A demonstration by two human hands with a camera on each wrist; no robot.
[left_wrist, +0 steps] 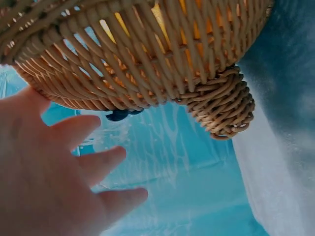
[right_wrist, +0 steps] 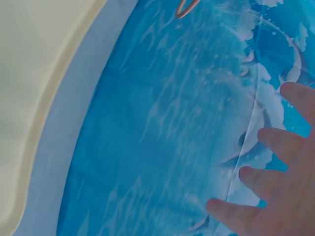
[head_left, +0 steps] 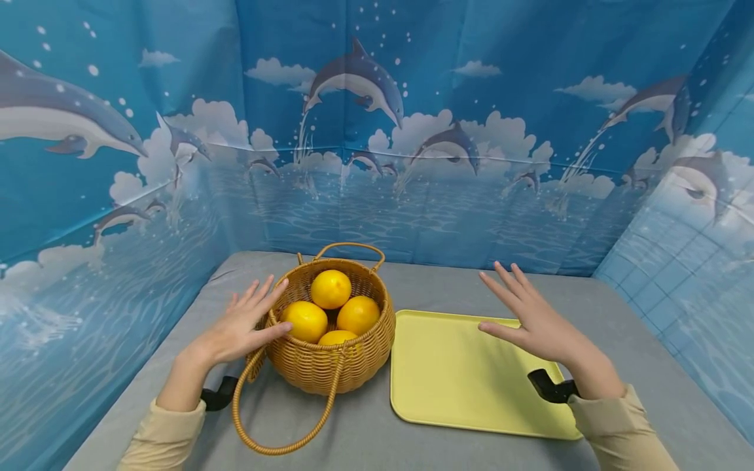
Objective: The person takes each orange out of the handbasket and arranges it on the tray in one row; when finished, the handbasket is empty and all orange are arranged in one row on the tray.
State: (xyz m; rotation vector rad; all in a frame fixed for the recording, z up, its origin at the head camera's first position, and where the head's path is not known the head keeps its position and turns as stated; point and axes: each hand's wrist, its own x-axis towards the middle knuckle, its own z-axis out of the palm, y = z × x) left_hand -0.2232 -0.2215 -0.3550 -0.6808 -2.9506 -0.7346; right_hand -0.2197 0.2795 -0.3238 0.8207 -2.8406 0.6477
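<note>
A round wicker basket (head_left: 330, 366) stands left of the middle on the grey table, with several yellow lemons (head_left: 331, 289) inside. My left hand (head_left: 238, 329) is at the basket's left rim, fingers spread and straight; whether it touches the rim I cannot tell. In the left wrist view the woven side of the basket (left_wrist: 147, 64) fills the top, beside that hand's spread fingers. Over the right part of a yellow tray (head_left: 453, 373) hovers my right hand (head_left: 538, 324), fingers apart, holding nothing. The right wrist view shows the tray's pale rim (right_wrist: 49, 103) away from the fingers.
One basket handle (head_left: 283, 450) droops forward onto the grey table (head_left: 353, 438); the other handle (head_left: 350, 244) stands up at the back. Blue dolphin-printed curtains (head_left: 459, 216) enclose the table at the back and both sides. The tray lies just right of the basket.
</note>
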